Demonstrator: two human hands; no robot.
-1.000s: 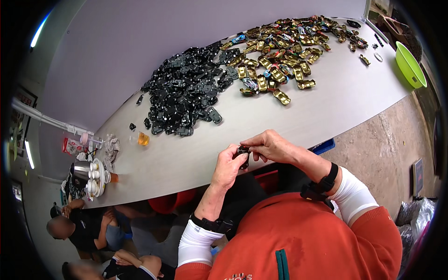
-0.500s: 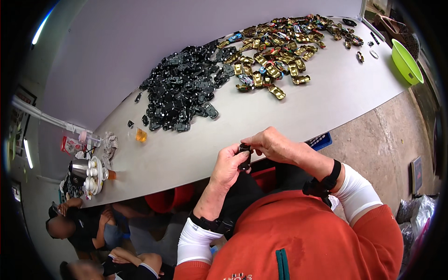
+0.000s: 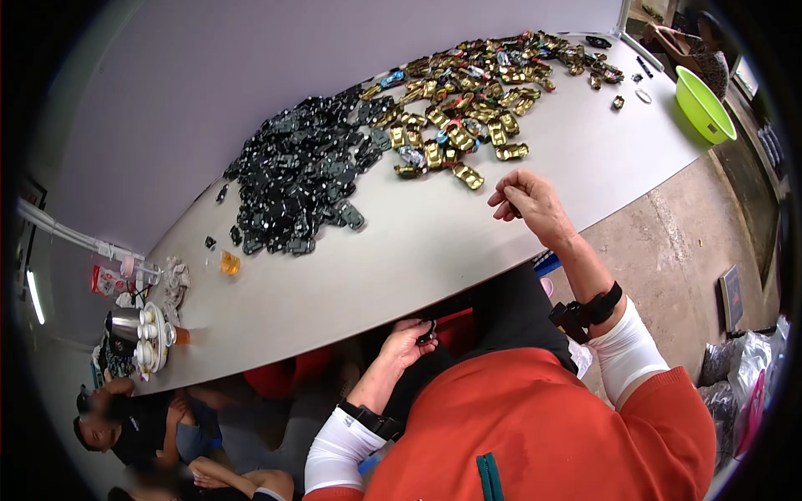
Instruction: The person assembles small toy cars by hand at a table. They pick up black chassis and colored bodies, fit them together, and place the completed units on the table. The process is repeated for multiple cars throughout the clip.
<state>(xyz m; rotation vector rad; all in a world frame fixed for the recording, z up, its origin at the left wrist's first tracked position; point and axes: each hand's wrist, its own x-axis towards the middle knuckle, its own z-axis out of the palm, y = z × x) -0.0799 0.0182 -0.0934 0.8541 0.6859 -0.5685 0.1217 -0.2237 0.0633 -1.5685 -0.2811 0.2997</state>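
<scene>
Below the table's front edge, my left hand is closed around a black toy car chassis, partly hidden by the fingers. Over the table, my right hand has its fingers curled together, and a small dark piece shows between them, too little to name. The gold toy car bodies lie heaped just beyond it, a single gold car body being nearest to the fingers. To their left spreads a large heap of black toy car chassis.
A green basin stands at the table's far right corner. On the left are a cup of amber drink, a tray of white cups and a crumpled cloth. Two people sit at the lower left. Plastic bags lie at the right.
My hands have come apart. The right has moved up and forward over the table toward the gold bodies, while the left has dropped lower with the black chassis. The view has shifted slightly.
</scene>
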